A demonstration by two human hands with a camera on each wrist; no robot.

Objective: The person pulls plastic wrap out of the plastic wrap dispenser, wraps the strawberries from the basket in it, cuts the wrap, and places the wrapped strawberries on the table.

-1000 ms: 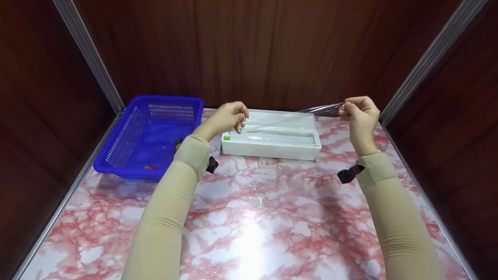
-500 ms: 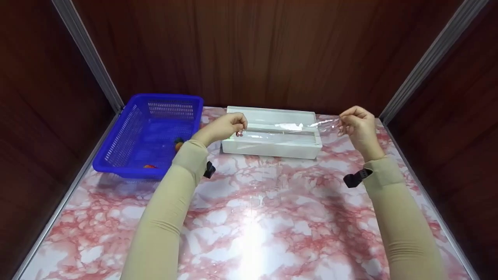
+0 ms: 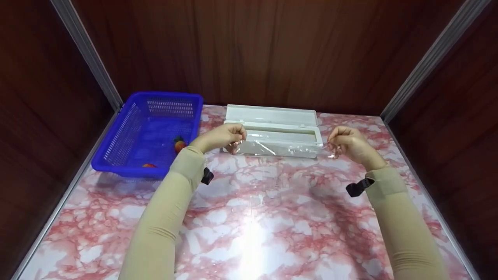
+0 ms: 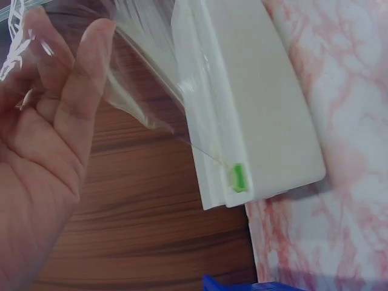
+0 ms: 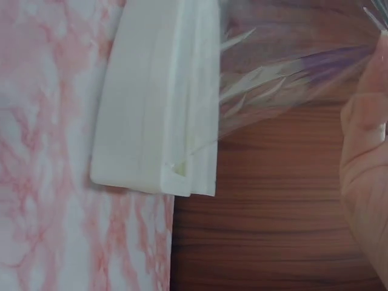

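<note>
At the rear of the marbled table (image 3: pixel 218 225), near the wood-grain panel (image 3: pixel 249 46): white box (image 4: pixel 273 121), mouth upward, lid (image 3: pixel 272 115) tipped back, with clear film (image 3: pixel 268 148) spread across the front between two hands. Left hand (image 3: pixel 222 139), by the box's left end: thumb and forefinger pinching one corner of the film, remaining fingers partly hidden. Right hand (image 3: pixel 348 147), just beyond the right end: thumb and fingertips pinching the opposite corner, exact placing of the other fingers impossible to tell. Step in hand, by appearance: drawing film out of the box toward the body, trailing part leading back to the mouth, apparently uncut. Next move, by judgement: an even pull on both corners, sheet taut and level, edges kept from folding together. Long axis of the box: left to right, nearly parallel to the panel, green piece (image 4: pixel 239 177) at the end toward the blue basket (image 3: pixel 167 94). Film between the pinches: same left-right axis, with the draw directed forward, roughly square to the box.
</note>
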